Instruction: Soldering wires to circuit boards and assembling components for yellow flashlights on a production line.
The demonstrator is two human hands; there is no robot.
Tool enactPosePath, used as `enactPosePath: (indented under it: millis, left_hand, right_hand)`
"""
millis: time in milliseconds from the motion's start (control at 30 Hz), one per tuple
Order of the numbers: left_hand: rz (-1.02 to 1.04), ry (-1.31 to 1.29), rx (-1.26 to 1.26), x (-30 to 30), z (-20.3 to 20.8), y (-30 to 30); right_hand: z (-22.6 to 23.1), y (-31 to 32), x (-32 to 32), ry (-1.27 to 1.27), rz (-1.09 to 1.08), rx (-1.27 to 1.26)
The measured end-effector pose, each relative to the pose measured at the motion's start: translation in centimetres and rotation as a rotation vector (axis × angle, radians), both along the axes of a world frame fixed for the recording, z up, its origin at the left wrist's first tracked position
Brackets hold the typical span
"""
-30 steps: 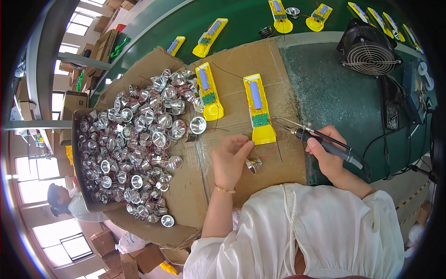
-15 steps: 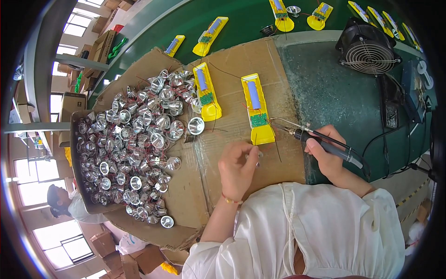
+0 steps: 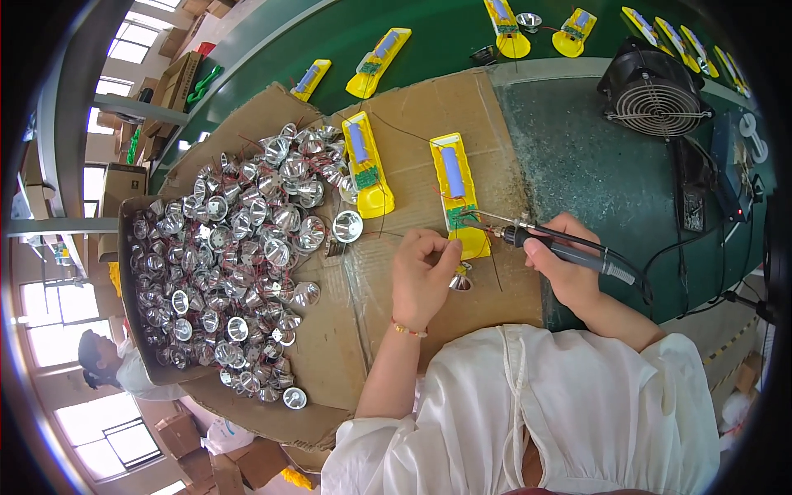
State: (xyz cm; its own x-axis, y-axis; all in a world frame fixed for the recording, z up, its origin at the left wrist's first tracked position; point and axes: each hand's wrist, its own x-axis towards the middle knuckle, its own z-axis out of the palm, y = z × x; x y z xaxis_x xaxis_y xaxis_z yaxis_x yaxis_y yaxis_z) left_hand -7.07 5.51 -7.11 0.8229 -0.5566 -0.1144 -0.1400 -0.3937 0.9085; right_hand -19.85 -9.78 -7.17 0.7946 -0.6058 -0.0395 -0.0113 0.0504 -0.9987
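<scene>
My right hand (image 3: 569, 268) grips a black soldering iron (image 3: 577, 252). Its metal tip rests on the green circuit board at the near end of a yellow housing (image 3: 452, 186) with a blue cell, lying on the cardboard sheet (image 3: 429, 107). My left hand (image 3: 422, 276) pinches its fingertips at that same near end, holding a small silver reflector (image 3: 460, 282) by its thin wires just below the housing. A second yellow housing (image 3: 365, 165) lies to the left, with a loose reflector (image 3: 347, 225) beside it.
A cardboard box (image 3: 132, 305) on the left holds a heap of silver reflectors (image 3: 239, 247), several spilled out. A black fan (image 3: 656, 92) and cables sit at the right. More yellow housings (image 3: 378, 62) lie on the green table behind. Another person (image 3: 103, 367) is at lower left.
My left hand has shifted right and up with the reflector to the housing's near end. The iron's tip has slid left onto the circuit board.
</scene>
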Motion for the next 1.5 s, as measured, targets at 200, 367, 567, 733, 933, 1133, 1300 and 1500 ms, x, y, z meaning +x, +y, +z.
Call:
enactPosePath:
  millis: [200, 367, 567, 733, 933, 1133, 1300, 1500]
  left_hand:
    - [0.018, 0.041, -0.029, 0.3, -0.1, 0.0]
    - [0.013, 0.054, -0.033, 0.4, -0.1, 0.1]
    - [0.005, 0.033, 0.029, 0.4, -0.1, 0.1]
    - [0.143, -0.332, -0.036, -0.7, 0.9, -0.5]
    - [-0.035, -0.697, 0.056, -2.4, 0.6, -2.7]
    - [-0.034, -0.760, 0.114, -2.6, 0.2, -2.8]
    - [-0.063, -0.782, 0.149, -2.8, 0.4, -2.7]
    - [-0.041, -0.534, 0.069, -2.3, 0.7, -1.4]
  right_hand:
    - [0.2, 0.3, -0.2, 0.004, -0.033, 0.071]
    - [0.4, -0.1, -0.7, -0.044, -0.090, 0.110]
    - [-0.1, -0.3, -1.0, -0.068, -0.083, 0.160]
    - [-0.1, -0.5, -1.2, -0.067, -0.100, 0.175]
    - [0.1, -0.5, -1.1, -0.099, -0.090, 0.219]
    - [-0.1, -0.7, -1.3, -0.134, -0.076, 0.205]
    - [-0.1, -0.7, -1.3, -0.127, -0.080, 0.181]
    - [-0.3, -0.9, -1.5, -0.118, -0.078, 0.171]
